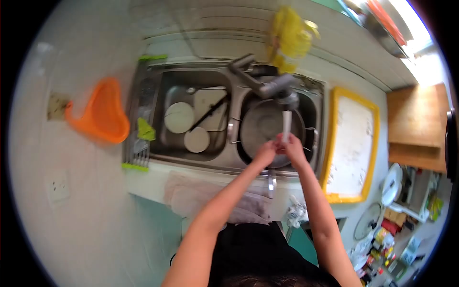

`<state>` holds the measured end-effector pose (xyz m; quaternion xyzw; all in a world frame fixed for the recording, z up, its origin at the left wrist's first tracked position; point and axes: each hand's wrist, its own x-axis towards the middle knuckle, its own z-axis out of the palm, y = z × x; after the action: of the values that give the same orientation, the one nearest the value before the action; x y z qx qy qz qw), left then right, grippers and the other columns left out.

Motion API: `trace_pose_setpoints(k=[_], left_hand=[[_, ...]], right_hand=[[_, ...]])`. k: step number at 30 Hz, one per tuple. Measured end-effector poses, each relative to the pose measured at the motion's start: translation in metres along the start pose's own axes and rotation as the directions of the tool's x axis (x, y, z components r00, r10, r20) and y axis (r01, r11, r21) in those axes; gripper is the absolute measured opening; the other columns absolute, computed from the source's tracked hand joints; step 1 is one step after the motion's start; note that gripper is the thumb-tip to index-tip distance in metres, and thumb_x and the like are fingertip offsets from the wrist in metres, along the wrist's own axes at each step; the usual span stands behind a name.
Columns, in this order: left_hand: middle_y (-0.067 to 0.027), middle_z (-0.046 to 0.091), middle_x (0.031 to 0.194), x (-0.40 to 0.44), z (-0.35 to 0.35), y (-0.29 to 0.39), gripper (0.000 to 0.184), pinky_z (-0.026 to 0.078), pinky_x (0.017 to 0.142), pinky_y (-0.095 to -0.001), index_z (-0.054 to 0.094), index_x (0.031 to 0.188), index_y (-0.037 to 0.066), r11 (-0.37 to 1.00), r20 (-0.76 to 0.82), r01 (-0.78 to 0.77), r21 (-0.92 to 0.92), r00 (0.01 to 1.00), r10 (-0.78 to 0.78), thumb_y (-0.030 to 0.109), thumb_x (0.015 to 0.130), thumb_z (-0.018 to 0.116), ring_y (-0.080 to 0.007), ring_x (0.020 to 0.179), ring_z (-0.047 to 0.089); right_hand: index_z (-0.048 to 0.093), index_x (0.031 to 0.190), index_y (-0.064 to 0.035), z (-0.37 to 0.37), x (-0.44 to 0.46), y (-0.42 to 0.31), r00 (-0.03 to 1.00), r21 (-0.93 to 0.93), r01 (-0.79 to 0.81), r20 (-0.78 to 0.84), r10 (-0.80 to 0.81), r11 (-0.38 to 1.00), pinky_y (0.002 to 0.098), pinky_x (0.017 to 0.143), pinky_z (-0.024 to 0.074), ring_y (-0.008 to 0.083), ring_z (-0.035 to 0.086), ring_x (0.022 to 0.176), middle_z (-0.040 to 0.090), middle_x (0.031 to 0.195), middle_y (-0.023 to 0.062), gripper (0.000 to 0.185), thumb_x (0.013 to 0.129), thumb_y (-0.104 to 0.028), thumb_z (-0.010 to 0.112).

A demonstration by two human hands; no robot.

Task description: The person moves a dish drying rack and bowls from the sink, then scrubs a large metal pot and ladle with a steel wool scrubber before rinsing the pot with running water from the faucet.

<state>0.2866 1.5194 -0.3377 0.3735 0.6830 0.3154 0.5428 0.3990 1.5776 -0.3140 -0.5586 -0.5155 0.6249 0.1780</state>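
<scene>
Kitchen sink (232,155) | pan (264,123) below the tap (276,87): probably stiff, fairly heavy, slippery wet; best held by its rim | left hand (266,153), right hand (292,147) under tap, fingers blurred, cannot tell if gripping

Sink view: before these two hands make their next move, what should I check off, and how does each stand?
1. Left hand and right hand at the water stream: ok, close together there.
2. Metal pan below the faucet: ok.
3. Faucet off, if the hands are about to leave: not ok, water is running.
4. Long dark item clear of the hands: ok, it lies in the other basin.
5. Hands free of any object: cannot tell, the fingers are blurred.
</scene>
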Motion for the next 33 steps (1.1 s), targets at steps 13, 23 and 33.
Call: trace_pose_setpoints(k=[13, 23, 33], left_hand=[[-0.0201, 0.034, 0.131, 0.003, -0.238, 0.007, 0.047, 0.029, 0.1, -0.0426, 0.051, 0.114, 0.008, 0.852, -0.731, -0.153, 0.501, 0.453, 0.511, -0.009, 0.071, 0.051, -0.036, 0.122, 0.034], [-0.016, 0.051, 0.106, 0.028, -0.397, -0.058, 0.05, 0.04, 0.086, -0.0439, 0.051, 0.116, 0.013, 0.782, -0.776, 0.139, 0.607, 0.317, 0.545, 0.005, 0.068, 0.065, -0.0341, 0.102, 0.05], [-0.0128, 0.047, 0.107, -0.031, -0.066, 0.033, 0.047, 0.042, 0.087, -0.0352, 0.051, 0.12, 0.011, 0.887, -0.287, -0.415, 0.201, 0.841, 0.459, 0.005, 0.075, 0.06, -0.0308, 0.1, 0.05]], right_hand=[[0.047, 0.114, -0.0005, 0.056, -0.014, -0.019, 0.994, 0.387, -0.074, 0.108, 0.034, 0.919, 0.0261, 0.072, 0.0495, 0.0191, 0.061, 0.085, 0.059, 0.102, 0.0147, 0.025, 0.09, -0.007, 0.043], [0.059, 0.098, -0.0054, 0.014, -0.035, -0.002, 0.863, -0.737, 0.208, -0.171, -0.475, 0.643, 0.0379, 0.085, 0.0429, 0.0334, 0.051, 0.097, 0.058, 0.097, 0.0127, 0.027, 0.071, 0.0, 0.057], [0.051, 0.12, -0.0091, 0.015, -0.044, -0.004, 0.995, -0.146, 0.026, -0.095, -0.04, 0.989, 0.0329, 0.082, 0.0454, 0.02, 0.056, 0.098, 0.06, 0.103, 0.0107, 0.036, 0.085, -0.019, 0.056]])
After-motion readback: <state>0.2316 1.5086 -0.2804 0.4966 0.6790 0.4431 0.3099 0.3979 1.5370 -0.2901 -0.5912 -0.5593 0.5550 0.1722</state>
